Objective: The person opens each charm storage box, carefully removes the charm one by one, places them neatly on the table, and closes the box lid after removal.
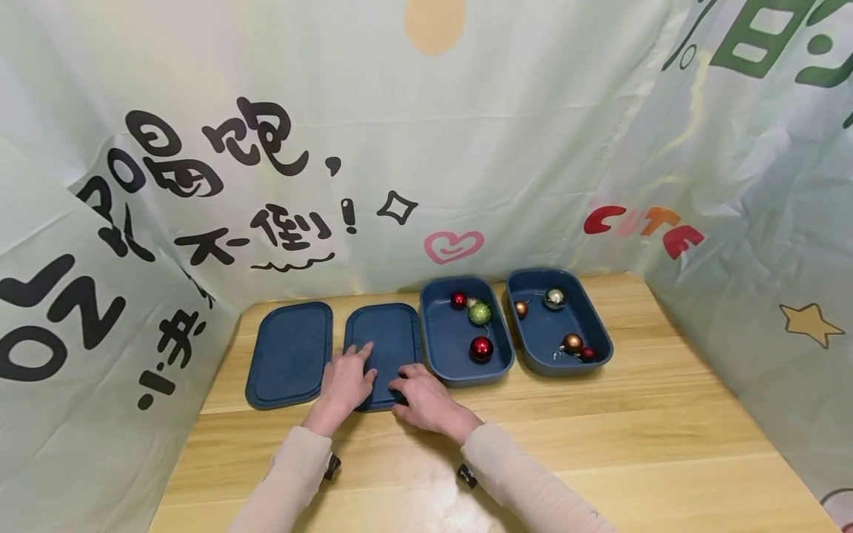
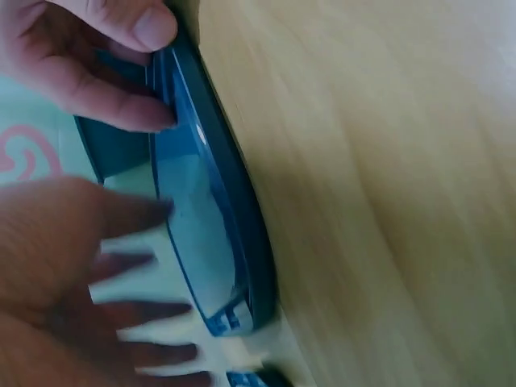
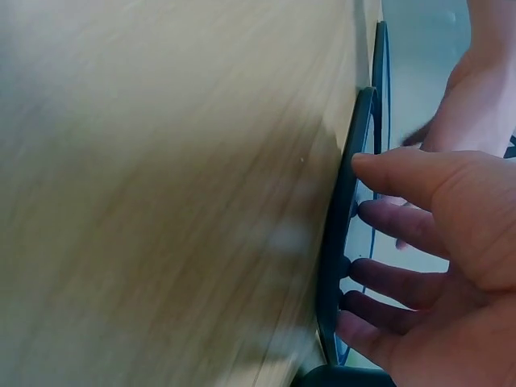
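Note:
Two flat dark-blue lids lie side by side on the wooden table in the head view: the left lid [image 1: 289,352] and the second lid [image 1: 381,337]. My left hand [image 1: 343,383] reaches over the left side of the second lid with its fingers spread. At that lid's near right corner is my right hand [image 1: 428,400], fingertips on its surface and thumb at the near edge. The right wrist view shows the right hand's fingers [image 3: 403,288] loosely extended along the rim. Seen from the left wrist, the left hand [image 2: 56,274] has spread, slightly blurred fingers above the shiny lid [image 2: 193,218].
Right of the lids stands a blue box [image 1: 445,333] with red and green ball ornaments. Another blue box [image 1: 541,326] beside it holds a silver ball [image 1: 554,298], copper balls and a dark red one. A printed cloth [image 1: 520,148] hangs behind the table [image 1: 640,444] and along both sides.

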Motion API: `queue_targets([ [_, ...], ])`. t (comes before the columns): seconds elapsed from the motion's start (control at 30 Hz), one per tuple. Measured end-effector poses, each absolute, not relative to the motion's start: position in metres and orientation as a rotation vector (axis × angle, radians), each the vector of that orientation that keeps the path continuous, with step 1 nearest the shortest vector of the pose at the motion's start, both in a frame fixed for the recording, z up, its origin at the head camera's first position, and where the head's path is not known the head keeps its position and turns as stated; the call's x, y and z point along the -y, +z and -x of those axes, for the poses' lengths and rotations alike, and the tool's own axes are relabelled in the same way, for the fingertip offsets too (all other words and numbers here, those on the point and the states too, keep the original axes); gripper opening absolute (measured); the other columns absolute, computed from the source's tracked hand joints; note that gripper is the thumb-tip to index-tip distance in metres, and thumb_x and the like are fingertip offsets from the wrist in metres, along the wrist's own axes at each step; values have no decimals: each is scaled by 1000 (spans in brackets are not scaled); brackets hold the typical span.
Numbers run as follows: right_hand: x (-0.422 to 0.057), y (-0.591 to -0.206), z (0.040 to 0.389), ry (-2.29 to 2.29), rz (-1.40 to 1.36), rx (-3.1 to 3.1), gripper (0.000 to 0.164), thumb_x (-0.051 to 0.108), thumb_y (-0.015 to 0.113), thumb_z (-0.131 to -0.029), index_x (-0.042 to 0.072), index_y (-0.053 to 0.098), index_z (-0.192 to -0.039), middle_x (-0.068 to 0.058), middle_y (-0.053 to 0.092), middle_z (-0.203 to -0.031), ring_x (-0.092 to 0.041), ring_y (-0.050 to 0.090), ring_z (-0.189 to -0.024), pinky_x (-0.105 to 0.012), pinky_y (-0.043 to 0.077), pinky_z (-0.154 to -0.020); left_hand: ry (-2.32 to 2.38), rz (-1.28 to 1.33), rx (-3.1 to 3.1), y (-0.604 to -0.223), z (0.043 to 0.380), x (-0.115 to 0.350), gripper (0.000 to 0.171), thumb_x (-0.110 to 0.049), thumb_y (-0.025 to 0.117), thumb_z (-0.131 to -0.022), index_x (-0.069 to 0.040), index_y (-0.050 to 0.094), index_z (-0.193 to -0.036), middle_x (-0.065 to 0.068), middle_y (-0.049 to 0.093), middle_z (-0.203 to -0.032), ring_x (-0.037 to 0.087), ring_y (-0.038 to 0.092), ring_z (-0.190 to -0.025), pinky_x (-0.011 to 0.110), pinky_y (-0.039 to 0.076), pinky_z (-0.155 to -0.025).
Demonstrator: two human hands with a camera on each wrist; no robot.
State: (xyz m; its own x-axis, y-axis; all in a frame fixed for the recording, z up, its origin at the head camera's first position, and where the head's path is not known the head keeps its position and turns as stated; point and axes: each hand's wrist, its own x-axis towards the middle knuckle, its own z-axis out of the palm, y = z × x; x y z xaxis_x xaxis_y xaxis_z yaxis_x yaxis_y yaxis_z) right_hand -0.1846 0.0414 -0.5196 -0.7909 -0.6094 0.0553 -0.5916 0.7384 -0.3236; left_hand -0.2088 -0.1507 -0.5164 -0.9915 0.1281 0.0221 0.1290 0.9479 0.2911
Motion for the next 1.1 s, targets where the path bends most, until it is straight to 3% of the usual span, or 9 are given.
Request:
queue_targets([
  [0.17, -40, -519, 185, -483, 988, -2870, 38, 27, 77, -97, 10, 75, -132, -18, 63, -145, -35, 57, -137, -45, 51, -113, -334, 392, 3135, -517, 196, 163, 64, -42, 65, -105, -21, 46, -162, 29, 41, -163, 61, 22, -155, 81, 16, -120],
  [0.27, -39, -520, 184, -482, 986, -2886, 39, 28, 77, -98, 10, 74, -133, -19, 63, -145, -35, 57, -136, -46, 52, -112, -291, 418, 3183, -521, 189, 169, 66, -50, 58, -106, -23, 43, -164, 29, 35, -167, 62, 14, -156, 82, 8, -120],
  [0.43, -38, -522, 179, -456, 952, -2910, 50, 34, 74, -100, 10, 66, -143, -24, 53, -155, -44, 49, -145, -52, 48, -116, -247, 420, 3238, -529, 183, 175, 66, -55, 49, -108, -24, 38, -166, 27, 32, -169, 60, 9, -158, 80, 3, -122],
  [0.63, -37, -523, 178, -457, 872, -2877, 55, 38, 63, -106, 13, 55, -155, -27, 37, -166, -50, 33, -155, -58, 38, -123, -252, 425, 3259, -536, 182, 178, 69, -57, 49, -108, -23, 37, -166, 26, 29, -171, 58, 7, -159, 79, 1, -123],
  [0.87, -35, -526, 183, -399, 847, -2844, 52, 35, 60, -108, 13, 55, -155, -29, 42, -162, -52, 39, -151, -57, 42, -121, -259, 409, 3284, -537, 183, 178, 70, -59, 47, -108, -25, 34, -167, 24, 25, -173, 57, 5, -160, 78, 0, -124],
  [1.1, -29, -523, 186, -356, 830, -2846, 51, 33, 62, -107, 12, 57, -153, -30, 45, -161, -51, 40, -151, -55, 37, -125, -267, 382, 3313, -535, 185, 178, 69, -57, 45, -109, -25, 30, -169, 22, 20, -175, 57, 5, -160, 78, 0, -124],
])
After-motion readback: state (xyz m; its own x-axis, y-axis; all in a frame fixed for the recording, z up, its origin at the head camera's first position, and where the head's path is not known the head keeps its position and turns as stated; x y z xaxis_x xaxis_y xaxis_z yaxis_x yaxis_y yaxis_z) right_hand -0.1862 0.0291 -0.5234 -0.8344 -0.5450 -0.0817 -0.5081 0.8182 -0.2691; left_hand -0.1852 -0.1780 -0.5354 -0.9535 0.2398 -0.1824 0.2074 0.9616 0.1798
